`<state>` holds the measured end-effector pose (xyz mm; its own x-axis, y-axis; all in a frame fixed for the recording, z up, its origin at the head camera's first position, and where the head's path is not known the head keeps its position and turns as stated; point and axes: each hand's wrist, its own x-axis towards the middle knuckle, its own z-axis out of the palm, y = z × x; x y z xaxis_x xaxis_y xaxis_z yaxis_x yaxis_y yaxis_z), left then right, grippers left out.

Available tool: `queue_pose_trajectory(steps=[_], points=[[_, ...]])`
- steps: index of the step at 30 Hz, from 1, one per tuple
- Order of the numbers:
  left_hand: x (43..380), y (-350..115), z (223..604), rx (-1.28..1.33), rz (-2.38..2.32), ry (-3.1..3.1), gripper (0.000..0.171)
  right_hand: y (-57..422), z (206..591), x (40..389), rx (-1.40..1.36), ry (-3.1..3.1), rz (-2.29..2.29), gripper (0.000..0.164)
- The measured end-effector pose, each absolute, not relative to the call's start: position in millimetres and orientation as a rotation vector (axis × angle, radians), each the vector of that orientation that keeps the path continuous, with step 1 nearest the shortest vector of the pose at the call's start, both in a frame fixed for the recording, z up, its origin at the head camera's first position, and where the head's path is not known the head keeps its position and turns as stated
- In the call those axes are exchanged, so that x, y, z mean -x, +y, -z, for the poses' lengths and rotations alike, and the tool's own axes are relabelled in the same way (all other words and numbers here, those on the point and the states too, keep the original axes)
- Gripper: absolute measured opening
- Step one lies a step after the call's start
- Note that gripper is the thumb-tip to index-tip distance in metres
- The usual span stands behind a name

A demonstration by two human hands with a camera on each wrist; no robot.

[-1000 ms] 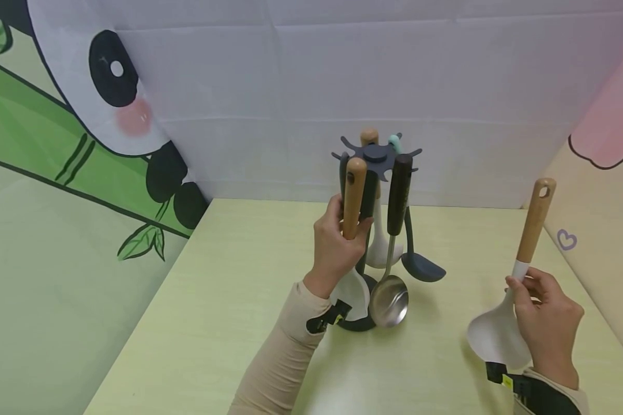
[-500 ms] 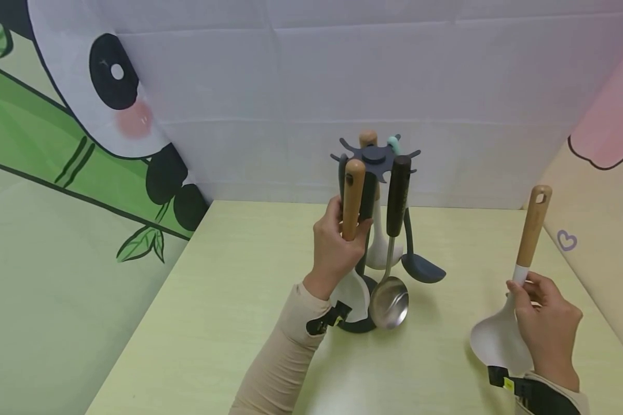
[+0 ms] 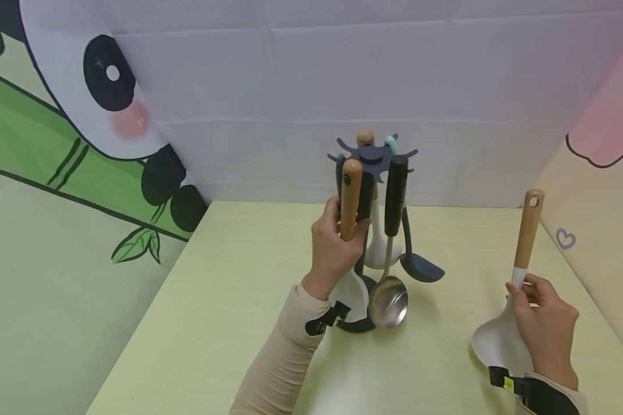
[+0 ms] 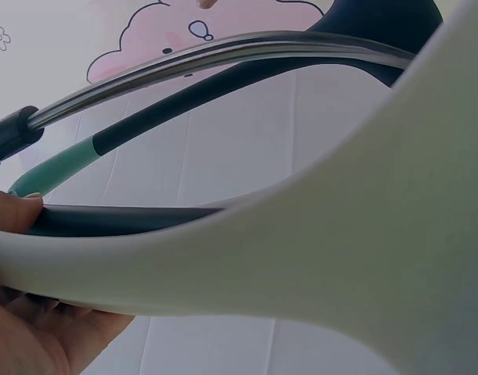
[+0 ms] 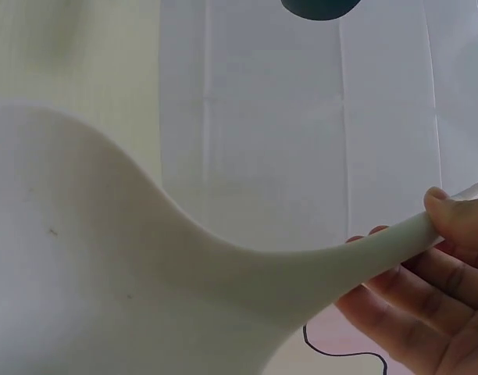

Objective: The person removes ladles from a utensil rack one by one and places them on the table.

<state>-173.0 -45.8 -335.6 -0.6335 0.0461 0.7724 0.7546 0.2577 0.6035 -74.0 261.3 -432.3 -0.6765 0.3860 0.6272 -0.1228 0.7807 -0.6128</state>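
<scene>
On the right, my right hand (image 3: pixel 547 323) pinches a white ladle (image 3: pixel 500 340) with a wooden handle by its neck. The ladle stands handle up, leaning slightly right, and its broad bowl fills much of the right wrist view (image 5: pixel 184 289). My left hand (image 3: pixel 332 248) grips a white spatula (image 3: pixel 352 297) with a wooden handle, which hangs at the front of a dark utensil rack (image 3: pixel 372 154). In the left wrist view, thumb and fingers lie on either side of the spatula's neck (image 4: pixel 106 269). Whether they also hold the rack's post cannot be told.
Beside the spatula hangs a steel ladle (image 3: pixel 389 302) with a black handle. A dark ladle (image 3: pixel 421 268) and another white utensil (image 3: pixel 381 251) hang behind. A pale table (image 3: pixel 228 300) meets a printed cloth backdrop (image 3: pixel 291 86) at the rear and sides.
The white ladle's handle has moved slightly left and down in the head view, standing a bit more upright. My left hand keeps its hold on the spatula.
</scene>
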Motion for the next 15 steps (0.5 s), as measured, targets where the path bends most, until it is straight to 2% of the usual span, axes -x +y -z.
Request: queue_pose_trajectory(steps=[15], points=[[173.1, -39.7, 337.9, 0.735, 1.409, -1.894, 0.037, 273.7, 440.3, 76.2, 0.199, -2.198, -0.803, 0.027]])
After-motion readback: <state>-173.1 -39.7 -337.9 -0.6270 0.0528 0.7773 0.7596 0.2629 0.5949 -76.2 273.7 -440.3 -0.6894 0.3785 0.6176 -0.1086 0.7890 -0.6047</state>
